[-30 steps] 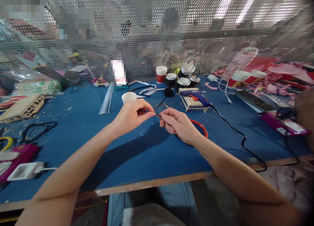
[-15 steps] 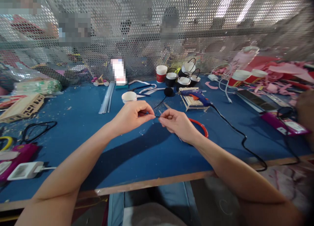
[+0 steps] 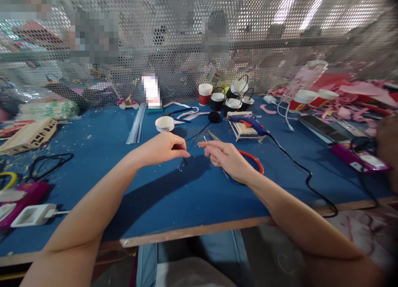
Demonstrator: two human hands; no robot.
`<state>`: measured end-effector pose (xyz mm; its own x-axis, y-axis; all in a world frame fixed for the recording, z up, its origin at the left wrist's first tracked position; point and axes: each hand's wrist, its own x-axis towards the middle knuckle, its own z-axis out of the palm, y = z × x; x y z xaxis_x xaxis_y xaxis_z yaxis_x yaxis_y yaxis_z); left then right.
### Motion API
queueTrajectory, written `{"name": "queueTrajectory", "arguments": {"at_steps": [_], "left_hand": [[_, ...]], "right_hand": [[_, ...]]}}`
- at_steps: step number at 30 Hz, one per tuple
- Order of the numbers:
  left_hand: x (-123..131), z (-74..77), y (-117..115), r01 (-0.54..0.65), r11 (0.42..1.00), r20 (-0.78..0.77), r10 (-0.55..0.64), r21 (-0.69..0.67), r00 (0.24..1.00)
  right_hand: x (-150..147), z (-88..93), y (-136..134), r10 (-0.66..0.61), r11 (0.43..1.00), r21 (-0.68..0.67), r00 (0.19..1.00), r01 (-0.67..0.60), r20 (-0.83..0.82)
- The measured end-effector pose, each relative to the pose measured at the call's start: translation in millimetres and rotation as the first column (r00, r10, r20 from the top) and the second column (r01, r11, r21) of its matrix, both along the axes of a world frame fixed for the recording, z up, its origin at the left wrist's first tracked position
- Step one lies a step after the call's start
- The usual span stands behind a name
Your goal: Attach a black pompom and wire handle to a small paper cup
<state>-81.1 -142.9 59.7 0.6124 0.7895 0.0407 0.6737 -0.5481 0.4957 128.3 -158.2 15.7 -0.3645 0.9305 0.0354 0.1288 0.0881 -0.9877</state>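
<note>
My left hand (image 3: 163, 150) is closed in a pinch on a thin black cord (image 3: 199, 133). The cord trails back to a round black ball of cord (image 3: 214, 117), and its short end hangs below my fingertips. A small gap separates that hand from my right hand (image 3: 222, 156), whose index finger points left while its other fingers curl loosely; nothing shows in it. Partly beneath my right hand lies a pair of scissors (image 3: 213, 135) with red handles, the blades showing past the fingers. A white paper cup or ring (image 3: 164, 123) stands beyond my left hand.
Black cups with looped handles (image 3: 234, 104) and red cups (image 3: 205, 94) stand at the back. A blue glue gun (image 3: 248, 122) rests on a small wooden rack, its cable running right. Clear sticks (image 3: 135, 125), a phone (image 3: 328, 128) and pink scraps lie around. Perforated metal mesh (image 3: 183, 63) borders the far side.
My hands have moved apart. The right hand has let go of the cord and stretched its index finger; the left has dropped slightly, and the cord's end now hangs from it.
</note>
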Motion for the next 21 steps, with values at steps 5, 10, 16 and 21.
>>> {"name": "queueTrajectory", "arguments": {"at_steps": [5,10,16,21], "left_hand": [[2.5,0.4,-2.2,-0.010,1.000,0.148,0.011,-0.006,0.989],[5.4,3.2,-5.8,-0.050,0.999,0.238,0.049,0.002,0.970],[5.8,0.9,-5.8,-0.056,0.998,0.237,0.053,0.007,0.970],[5.1,0.4,-6.5,-0.057,0.997,0.225,0.043,0.056,0.973]], "right_hand": [[-0.7,-4.1,1.8,0.055,0.998,0.000,0.995,-0.055,-0.079],[-1.1,-6.1,2.6,0.056,0.998,0.032,0.997,-0.055,-0.060],[-1.0,-4.8,1.6,0.017,1.000,0.026,0.998,-0.016,-0.057],[-1.3,-7.1,1.2,0.059,0.998,0.030,0.998,-0.059,-0.015]]}}
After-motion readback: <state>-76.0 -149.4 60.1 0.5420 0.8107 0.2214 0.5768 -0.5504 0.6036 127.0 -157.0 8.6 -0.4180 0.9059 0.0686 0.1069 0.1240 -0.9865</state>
